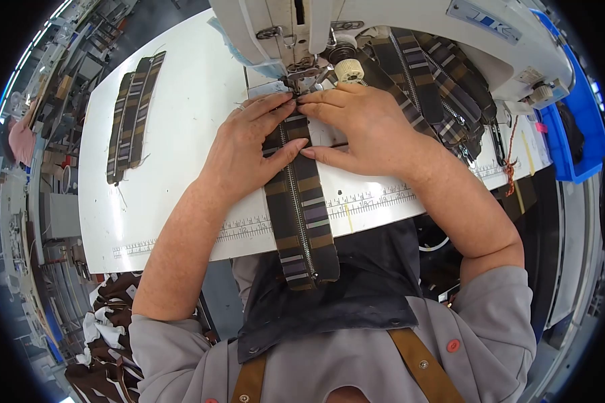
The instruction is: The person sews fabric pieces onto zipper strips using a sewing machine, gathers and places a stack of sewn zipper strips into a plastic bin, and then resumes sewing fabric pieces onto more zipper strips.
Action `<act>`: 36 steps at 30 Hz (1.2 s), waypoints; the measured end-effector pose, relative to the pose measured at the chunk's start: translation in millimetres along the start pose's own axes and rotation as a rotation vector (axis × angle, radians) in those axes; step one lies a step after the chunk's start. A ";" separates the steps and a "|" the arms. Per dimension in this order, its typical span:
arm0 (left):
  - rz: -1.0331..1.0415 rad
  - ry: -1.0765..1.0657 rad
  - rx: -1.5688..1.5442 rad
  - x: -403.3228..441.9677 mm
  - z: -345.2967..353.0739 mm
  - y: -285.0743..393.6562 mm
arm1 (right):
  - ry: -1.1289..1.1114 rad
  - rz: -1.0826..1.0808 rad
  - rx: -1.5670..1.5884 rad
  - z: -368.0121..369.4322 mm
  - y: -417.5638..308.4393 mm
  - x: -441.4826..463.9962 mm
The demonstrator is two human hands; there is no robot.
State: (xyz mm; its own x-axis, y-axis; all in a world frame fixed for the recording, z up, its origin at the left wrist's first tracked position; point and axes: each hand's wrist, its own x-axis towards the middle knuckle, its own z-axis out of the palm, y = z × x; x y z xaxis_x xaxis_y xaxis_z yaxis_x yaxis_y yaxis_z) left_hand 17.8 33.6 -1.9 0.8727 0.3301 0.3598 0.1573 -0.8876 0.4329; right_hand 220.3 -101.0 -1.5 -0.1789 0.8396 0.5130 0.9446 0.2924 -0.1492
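A dark plaid fabric strip with a metal zipper [296, 195] runs from under the sewing machine's presser foot [294, 84] over the table's front edge toward my lap. My left hand [249, 138] lies on its left side, fingers stretched toward the foot and thumb on the zipper. From the other side my right hand [359, 124] rests on the strip, its fingers also extended and its thumb tip close to the left thumb. Both hands press the fabric with thumbs spread from the fingers. Whether the fingertips pinch an edge near the needle is hidden.
Another zippered plaid strip [136, 117] lies on the white table [175, 201] at the left. More zippered strips [430, 80] are heaped right of the machine head. A ruler scale [370, 201] follows the front edge. A blue bin [575, 148] stands at the right.
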 end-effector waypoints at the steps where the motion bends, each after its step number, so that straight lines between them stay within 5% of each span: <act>1: -0.013 -0.013 0.022 -0.3 -0.2 1.9 | 0.003 0.006 0.001 0.0 0.0 -0.3; 16: 0.064 0.006 0.097 0.3 0.7 1.7 | -0.005 0.020 0.018 -0.2 -1.3 -1.6; 36: -0.100 0.026 -0.173 -1.3 -2.4 3.0 | -0.061 0.030 -0.001 -4.7 -5.1 3.0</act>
State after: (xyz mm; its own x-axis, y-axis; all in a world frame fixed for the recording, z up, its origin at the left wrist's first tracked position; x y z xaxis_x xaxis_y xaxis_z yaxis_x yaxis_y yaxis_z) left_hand 16.1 31.3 0.9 0.8443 0.4239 0.3278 0.1588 -0.7822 0.6025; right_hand 216.2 -102.2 4.8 -0.1673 0.8744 0.4555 0.9501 0.2664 -0.1624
